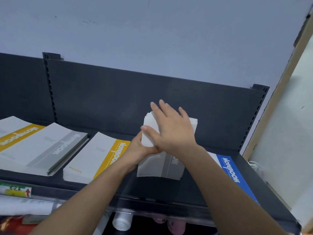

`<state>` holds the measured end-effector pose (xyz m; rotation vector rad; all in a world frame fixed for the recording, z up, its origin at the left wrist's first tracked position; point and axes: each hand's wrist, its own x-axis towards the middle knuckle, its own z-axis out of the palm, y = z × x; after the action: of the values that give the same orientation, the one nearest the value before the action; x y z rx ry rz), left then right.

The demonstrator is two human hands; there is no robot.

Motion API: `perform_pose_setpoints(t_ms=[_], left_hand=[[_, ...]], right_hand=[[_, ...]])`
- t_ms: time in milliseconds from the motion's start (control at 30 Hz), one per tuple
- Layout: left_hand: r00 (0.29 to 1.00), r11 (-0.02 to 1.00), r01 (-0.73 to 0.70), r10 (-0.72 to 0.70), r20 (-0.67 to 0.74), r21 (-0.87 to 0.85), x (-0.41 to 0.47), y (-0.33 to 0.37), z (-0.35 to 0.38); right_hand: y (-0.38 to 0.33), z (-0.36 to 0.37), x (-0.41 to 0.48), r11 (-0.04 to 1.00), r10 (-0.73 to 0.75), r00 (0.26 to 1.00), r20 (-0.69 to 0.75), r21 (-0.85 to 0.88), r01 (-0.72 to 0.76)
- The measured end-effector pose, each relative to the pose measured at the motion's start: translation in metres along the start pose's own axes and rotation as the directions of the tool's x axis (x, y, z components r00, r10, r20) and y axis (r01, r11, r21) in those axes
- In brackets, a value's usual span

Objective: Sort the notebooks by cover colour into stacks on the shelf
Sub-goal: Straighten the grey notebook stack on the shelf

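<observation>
1. My right hand (172, 131) lies palm down on top of the grey-band notebook stack (162, 167). The fingers are spread and straight, pointing at the shelf's back panel (118, 99), and the thumb hooks over the stack's left edge. It is pressing, not gripping.
2. My left hand (137, 150) is at the stack's left long edge and wraps it from the side. Its fingertips are hidden under my right wrist, so I judge it a grip.
3. Key relation: the stack's long axis runs from the shelf (169, 189) front lip to the back panel, roughly in line with my right forearm. The stack sits directly under the right palm and just right of the left hand, and both hands touch it.
4. Location: mid-shelf, between the yellow stack (94, 160) on the left and the blue notebook (230, 168) on the right, apart from both.
5. The far end may be lifted off the shelf, but I can't tell.
6. A second grey stack (50, 146) lies beyond the yellow one on the left. If the two greys get merged, the move goes left and the left hand is nearer.
7. Risk: the top sheets could fan out if the palm pressure drops.
</observation>
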<state>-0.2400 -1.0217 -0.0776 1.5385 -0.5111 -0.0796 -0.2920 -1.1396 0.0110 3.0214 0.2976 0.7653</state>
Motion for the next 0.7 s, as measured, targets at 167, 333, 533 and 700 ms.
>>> perform_pose_setpoints(t_ms=[167,333,533,700], left_hand=[[1.000,0.998,0.020,-0.019,0.005,-0.053,0.001,-0.002,-0.002],[1.000,0.998,0.031,-0.031,0.004,-0.055,0.001,-0.007,-0.003],[0.992,1.000,0.002,-0.004,-0.129,-0.018,0.003,-0.012,0.007],[0.997,1.000,-0.022,0.024,-0.079,0.018,-0.002,-0.014,0.004]], right_hand=[[0.010,0.004,-0.006,0.979,0.052,0.987,-0.152,0.203,-0.021],[0.040,0.039,-0.027,0.388,0.605,0.795,0.051,0.853,-0.350],[0.045,0.080,-0.049,0.119,0.500,0.838,0.220,0.941,-0.317],[0.045,0.083,-0.057,0.131,0.472,0.868,0.155,0.961,-0.243]])
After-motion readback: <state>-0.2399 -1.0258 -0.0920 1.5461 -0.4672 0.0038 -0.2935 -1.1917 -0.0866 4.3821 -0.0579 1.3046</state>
